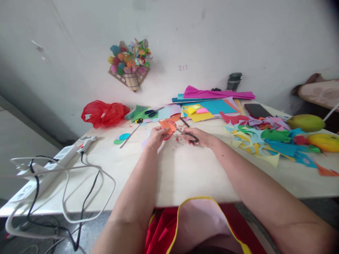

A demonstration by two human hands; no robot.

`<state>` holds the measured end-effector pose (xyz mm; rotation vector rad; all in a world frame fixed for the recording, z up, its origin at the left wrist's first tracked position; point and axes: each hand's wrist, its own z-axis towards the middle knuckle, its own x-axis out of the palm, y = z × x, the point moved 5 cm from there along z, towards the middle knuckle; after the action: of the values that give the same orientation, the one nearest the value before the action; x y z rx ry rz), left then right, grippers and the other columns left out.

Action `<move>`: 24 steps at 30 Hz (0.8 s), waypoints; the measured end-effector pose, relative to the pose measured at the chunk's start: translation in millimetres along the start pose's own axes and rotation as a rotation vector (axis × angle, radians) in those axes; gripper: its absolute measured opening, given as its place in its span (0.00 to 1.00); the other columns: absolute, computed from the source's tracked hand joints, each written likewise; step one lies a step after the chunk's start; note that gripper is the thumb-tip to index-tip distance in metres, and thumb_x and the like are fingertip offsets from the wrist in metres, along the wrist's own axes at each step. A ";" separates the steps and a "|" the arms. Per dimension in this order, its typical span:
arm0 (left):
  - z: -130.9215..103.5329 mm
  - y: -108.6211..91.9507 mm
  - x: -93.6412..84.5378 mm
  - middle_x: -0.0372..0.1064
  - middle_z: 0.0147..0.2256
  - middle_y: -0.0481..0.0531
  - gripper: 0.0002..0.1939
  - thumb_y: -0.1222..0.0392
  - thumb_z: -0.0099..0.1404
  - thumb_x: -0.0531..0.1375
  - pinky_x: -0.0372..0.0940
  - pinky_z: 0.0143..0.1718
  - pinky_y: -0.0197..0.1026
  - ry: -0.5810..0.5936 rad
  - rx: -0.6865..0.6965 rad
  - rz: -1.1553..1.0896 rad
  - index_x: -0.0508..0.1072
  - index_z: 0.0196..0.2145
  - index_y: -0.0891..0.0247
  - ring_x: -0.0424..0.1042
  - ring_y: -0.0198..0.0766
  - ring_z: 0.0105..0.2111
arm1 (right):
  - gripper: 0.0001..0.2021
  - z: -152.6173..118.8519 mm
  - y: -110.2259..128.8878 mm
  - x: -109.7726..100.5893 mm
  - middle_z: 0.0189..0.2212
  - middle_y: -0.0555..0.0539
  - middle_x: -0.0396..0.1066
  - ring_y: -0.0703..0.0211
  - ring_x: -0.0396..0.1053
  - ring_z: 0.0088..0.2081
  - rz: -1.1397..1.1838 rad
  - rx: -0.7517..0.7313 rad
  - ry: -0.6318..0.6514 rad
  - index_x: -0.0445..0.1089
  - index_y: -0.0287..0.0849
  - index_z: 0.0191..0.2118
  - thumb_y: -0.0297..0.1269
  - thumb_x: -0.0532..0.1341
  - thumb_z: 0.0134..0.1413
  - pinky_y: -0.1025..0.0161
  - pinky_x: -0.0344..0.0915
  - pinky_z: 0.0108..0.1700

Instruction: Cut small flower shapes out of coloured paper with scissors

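My left hand [158,137] pinches an orange piece of paper [167,126] above the middle of the white table [182,176]. Black-handled scissors [192,137] are in my right hand [199,137], its fingers wrapped around the handles. The scissor blades point left and reach the right edge of the orange paper; whether they are parted is too small to tell. Small red scraps [178,140] lie on the tabletop below. Just behind my hands rests a thin black stick-like item [184,122].
Colored sheets [214,107] lie at the back, with a phone [257,110] to their right. Paper scraps [254,137] and mangoes [306,122] are at right. Dark scissors [153,112] and a red bag [104,113] sit back left. Power strips [45,173] and cables cover the left edge.
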<state>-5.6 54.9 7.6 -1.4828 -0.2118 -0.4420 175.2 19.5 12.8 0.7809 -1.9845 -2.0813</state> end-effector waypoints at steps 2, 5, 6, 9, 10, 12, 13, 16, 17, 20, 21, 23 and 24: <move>-0.2 0.1 -0.1 0.76 0.26 0.56 0.13 0.63 0.38 0.73 0.70 0.31 0.40 -0.007 -0.003 -0.001 0.77 0.24 0.68 0.76 0.40 0.25 | 0.13 -0.8 1.5 0.8 0.17 0.55 0.63 0.71 0.58 0.15 -0.006 -0.001 0.000 0.62 0.41 0.29 0.42 0.63 0.59 0.73 0.44 0.13; -0.8 0.2 0.5 0.76 0.25 0.57 0.13 0.63 0.39 0.73 0.69 0.31 0.40 -0.011 -0.008 -0.002 0.77 0.24 0.69 0.76 0.41 0.26 | 0.12 -2.2 3.6 1.9 0.17 0.55 0.63 0.71 0.59 0.15 0.000 0.019 -0.008 0.62 0.41 0.29 0.39 0.63 0.60 0.74 0.45 0.13; -0.8 0.4 0.7 0.76 0.25 0.56 0.13 0.64 0.39 0.73 0.69 0.31 0.40 -0.012 -0.009 -0.002 0.77 0.25 0.69 0.76 0.41 0.26 | 0.12 -2.4 4.1 2.0 0.17 0.55 0.63 0.71 0.59 0.15 0.001 0.026 -0.014 0.62 0.41 0.29 0.39 0.62 0.60 0.74 0.45 0.13; -0.3 1.1 0.4 0.75 0.25 0.56 0.14 0.64 0.39 0.73 0.69 0.30 0.40 -0.015 -0.008 -0.009 0.77 0.25 0.70 0.76 0.41 0.26 | 0.12 -2.2 4.0 1.7 0.17 0.55 0.63 0.72 0.59 0.14 0.001 0.035 -0.026 0.62 0.41 0.28 0.38 0.62 0.60 0.74 0.45 0.13; 0.2 1.4 0.3 0.75 0.25 0.56 0.14 0.63 0.39 0.73 0.69 0.30 0.40 -0.012 -0.006 -0.013 0.77 0.25 0.70 0.76 0.41 0.26 | 0.12 -1.8 3.6 1.5 0.17 0.55 0.63 0.71 0.58 0.14 0.003 0.035 -0.024 0.62 0.41 0.28 0.38 0.62 0.59 0.74 0.45 0.13; 1.2 2.0 0.0 0.75 0.25 0.57 0.14 0.63 0.39 0.73 0.69 0.30 0.40 -0.002 -0.001 -0.020 0.76 0.25 0.70 0.76 0.40 0.25 | 0.12 -1.0 2.8 1.3 0.16 0.55 0.63 0.71 0.58 0.14 0.004 0.026 -0.014 0.62 0.41 0.28 0.40 0.63 0.58 0.73 0.45 0.13; 1.7 2.3 -0.2 0.75 0.25 0.57 0.14 0.64 0.39 0.73 0.69 0.30 0.40 0.002 0.001 -0.022 0.76 0.25 0.70 0.76 0.40 0.25 | 0.13 -0.7 2.5 1.2 0.16 0.55 0.62 0.71 0.58 0.14 0.004 0.021 -0.008 0.62 0.41 0.28 0.41 0.64 0.57 0.73 0.44 0.13; 2.5 3.2 -1.0 0.75 0.25 0.57 0.14 0.64 0.40 0.73 0.69 0.30 0.40 0.001 -0.005 -0.022 0.76 0.25 0.70 0.76 0.41 0.26 | 0.15 -0.4 2.5 0.7 0.15 0.56 0.61 0.71 0.57 0.14 0.005 0.010 -0.008 0.61 0.41 0.27 0.44 0.65 0.55 0.72 0.43 0.13; 2.5 3.3 -1.1 0.75 0.25 0.57 0.14 0.64 0.40 0.73 0.68 0.30 0.40 0.000 -0.008 -0.021 0.76 0.25 0.70 0.76 0.41 0.26 | 0.16 -0.6 2.8 0.7 0.15 0.56 0.61 0.71 0.57 0.14 0.005 0.012 -0.011 0.61 0.41 0.27 0.44 0.65 0.54 0.71 0.42 0.14; 2.1 3.2 -0.8 0.76 0.26 0.56 0.13 0.64 0.42 0.72 0.68 0.30 0.40 0.005 -0.015 -0.014 0.75 0.26 0.69 0.76 0.40 0.26 | 0.15 -1.7 4.4 1.4 0.15 0.56 0.60 0.70 0.56 0.14 0.021 0.032 -0.023 0.62 0.41 0.26 0.44 0.66 0.54 0.71 0.42 0.14; 2.0 3.0 -0.6 0.76 0.26 0.56 0.12 0.65 0.43 0.72 0.68 0.30 0.39 0.009 -0.016 -0.013 0.75 0.26 0.69 0.76 0.40 0.26 | 0.15 -2.2 5.0 1.8 0.14 0.56 0.60 0.70 0.56 0.14 0.033 0.041 -0.027 0.61 0.41 0.26 0.43 0.65 0.53 0.70 0.43 0.15; 1.7 2.6 -0.2 0.76 0.26 0.56 0.12 0.65 0.43 0.72 0.68 0.30 0.39 0.016 -0.018 -0.014 0.75 0.27 0.70 0.76 0.40 0.26 | 0.15 -3.0 6.4 2.6 0.14 0.56 0.59 0.70 0.55 0.14 0.053 0.051 -0.032 0.61 0.42 0.25 0.42 0.66 0.53 0.70 0.46 0.15; 1.6 2.4 -0.2 0.76 0.26 0.56 0.13 0.65 0.43 0.72 0.69 0.30 0.39 0.016 -0.016 -0.017 0.75 0.27 0.70 0.76 0.40 0.26 | 0.15 -3.2 7.0 3.0 0.14 0.56 0.59 0.70 0.55 0.14 0.057 0.051 -0.032 0.61 0.42 0.25 0.41 0.66 0.53 0.70 0.47 0.15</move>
<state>-4.5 56.5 5.5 -1.4940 -0.2084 -0.4698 172.5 14.5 18.9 0.6960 -2.0590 -2.0309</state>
